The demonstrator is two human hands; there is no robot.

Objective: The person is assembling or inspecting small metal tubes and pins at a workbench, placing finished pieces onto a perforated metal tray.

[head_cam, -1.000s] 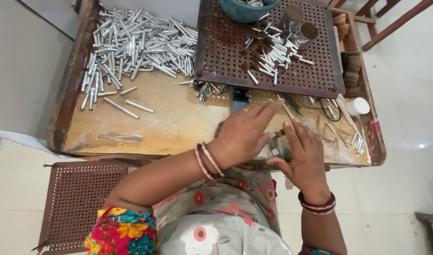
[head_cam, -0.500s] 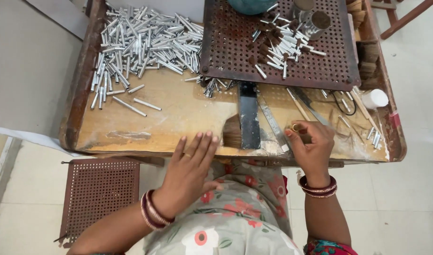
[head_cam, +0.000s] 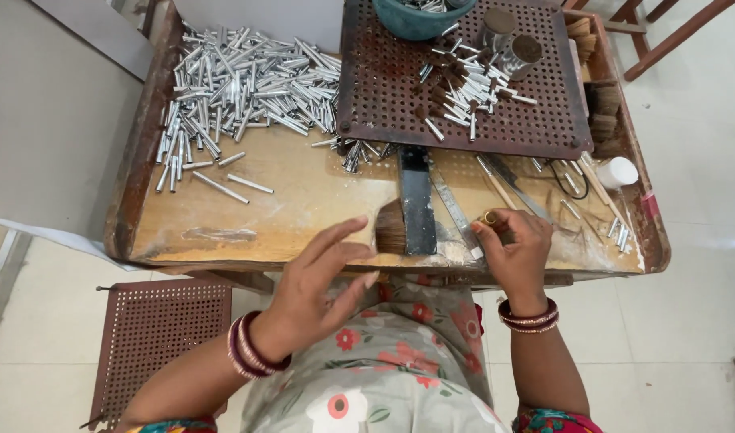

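- Two hands in view; left hand [head_cam: 323, 277] spread wide, fingers apart, holding nothing, raised over the near edge of the wooden table [head_cam: 303, 192]; fingertips aim toward the brush tuft.
- Right hand [head_cam: 516, 248] curled narrow, pinching one small ring-like metal piece [head_cam: 489, 217] at the fingertips; too small to tell its axis.
- One tuft of brown bristles [head_cam: 390, 228] just beside the left fingertips, lying against one dark flat bar [head_cam: 416, 200]; bar's long axis runs away from the person.
- One perforated metal plate [head_cam: 464, 88] at the far side; two round tins [head_cam: 512, 44] and one teal bowl [head_cam: 420, 20] on it.
- Silver tubes [head_cam: 239, 80] heaped far left; too many to count; axes mixed.
- One white cap [head_cam: 620, 171] far right.
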